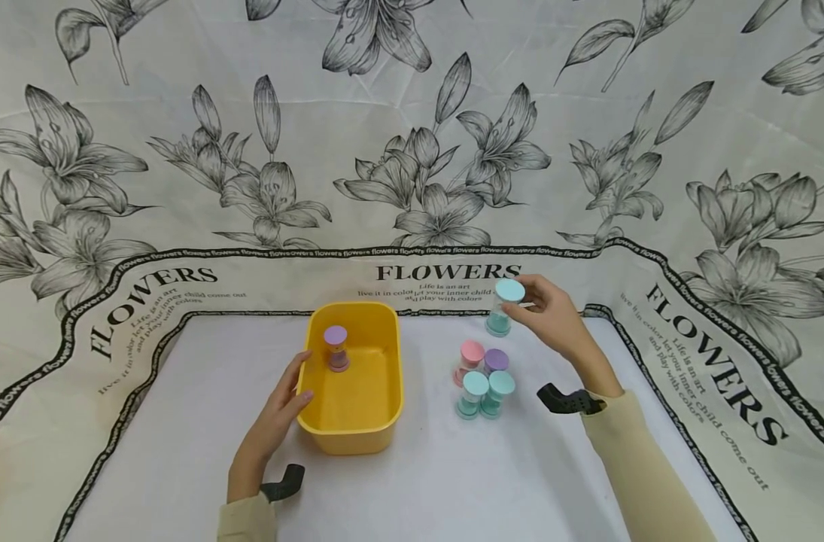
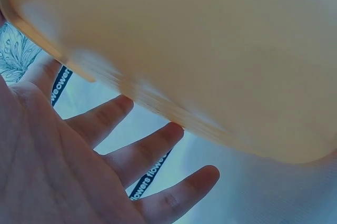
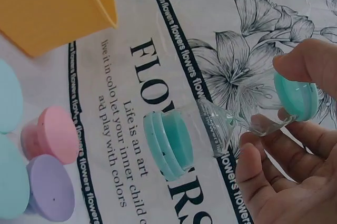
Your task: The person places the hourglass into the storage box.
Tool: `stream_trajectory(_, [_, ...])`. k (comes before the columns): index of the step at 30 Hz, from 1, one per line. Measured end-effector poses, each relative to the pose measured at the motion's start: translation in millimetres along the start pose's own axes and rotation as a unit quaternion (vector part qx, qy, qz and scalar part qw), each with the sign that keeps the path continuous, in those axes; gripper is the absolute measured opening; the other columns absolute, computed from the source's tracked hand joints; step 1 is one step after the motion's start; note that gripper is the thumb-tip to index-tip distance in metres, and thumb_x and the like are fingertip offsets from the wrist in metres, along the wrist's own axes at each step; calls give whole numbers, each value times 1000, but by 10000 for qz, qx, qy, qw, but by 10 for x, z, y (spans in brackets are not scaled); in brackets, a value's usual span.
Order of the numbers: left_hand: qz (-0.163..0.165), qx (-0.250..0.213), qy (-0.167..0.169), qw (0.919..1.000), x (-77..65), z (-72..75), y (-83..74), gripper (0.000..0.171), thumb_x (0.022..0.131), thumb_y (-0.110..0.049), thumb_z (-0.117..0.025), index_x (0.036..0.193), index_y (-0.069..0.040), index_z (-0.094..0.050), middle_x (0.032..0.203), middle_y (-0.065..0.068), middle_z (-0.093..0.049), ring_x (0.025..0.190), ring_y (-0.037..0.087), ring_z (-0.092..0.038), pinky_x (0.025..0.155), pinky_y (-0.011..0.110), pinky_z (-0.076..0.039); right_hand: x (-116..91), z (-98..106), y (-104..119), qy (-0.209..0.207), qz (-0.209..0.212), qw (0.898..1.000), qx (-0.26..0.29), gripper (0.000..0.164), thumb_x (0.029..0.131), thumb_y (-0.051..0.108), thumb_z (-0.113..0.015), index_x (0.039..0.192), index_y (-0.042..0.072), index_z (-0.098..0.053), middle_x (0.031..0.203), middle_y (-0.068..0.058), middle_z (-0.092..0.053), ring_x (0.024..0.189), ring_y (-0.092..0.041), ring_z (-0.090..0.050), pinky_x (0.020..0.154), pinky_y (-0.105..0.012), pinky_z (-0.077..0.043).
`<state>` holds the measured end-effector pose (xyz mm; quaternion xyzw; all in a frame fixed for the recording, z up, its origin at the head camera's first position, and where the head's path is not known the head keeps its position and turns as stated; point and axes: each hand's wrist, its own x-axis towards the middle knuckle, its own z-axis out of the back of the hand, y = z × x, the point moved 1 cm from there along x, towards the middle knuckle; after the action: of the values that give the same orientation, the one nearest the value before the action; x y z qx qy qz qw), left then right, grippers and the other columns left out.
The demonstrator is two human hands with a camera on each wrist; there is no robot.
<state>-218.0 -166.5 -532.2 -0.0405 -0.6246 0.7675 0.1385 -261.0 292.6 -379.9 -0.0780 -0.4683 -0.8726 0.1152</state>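
Note:
My right hand [image 1: 548, 312] pinches a teal-capped hourglass [image 1: 500, 320] between thumb and fingers, raised behind the group of other hourglasses. In the right wrist view the fingers are around one teal end cap [image 3: 299, 96], and the clear glass tapers at its middle. On the left, my left hand [image 1: 276, 410] rests against the side of a yellow bin [image 1: 349, 444]. The left wrist view shows its fingers [image 2: 145, 153] nearly straight, fingertips at the bin's outer wall. Inside the bin a purple hourglass [image 1: 336, 348] stands upright near the left wall.
Right of the bin, several hourglasses stand close together on the white tabletop [image 1: 425, 497]: a pink one [image 1: 472, 351], a purple one [image 1: 497, 360] and two teal ones, the left [image 1: 475, 385] beside the right [image 1: 501, 385]. A flower-printed cloth [image 1: 303, 263] rises behind.

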Motion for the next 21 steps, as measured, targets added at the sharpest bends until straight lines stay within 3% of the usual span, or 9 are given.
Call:
stream_trajectory(11, [8, 17, -48, 10000, -5, 5, -9, 62, 106, -22, -49, 163, -28, -25, 174, 12, -10, 157, 46, -16, 120, 65, -24, 247, -147, 400, 1066, 151, 9933, 431, 50, 95, 17, -74, 138, 3, -54, 130, -15, -62, 111, -21, -65, 86, -28, -60])
stream_trajectory(21, [-57, -108, -43, 9999, 4, -11, 18, 62, 106, -19, -47, 163, -27, -24, 174, 13, -10, 156, 46, -20, 119, 65, -27, 429, -562, 746, 1830, 391, 9774, 985, 47, 92, 9, -76, 134, 2, -57, 133, -16, -61, 120, -32, -67, 96, -38, -60])
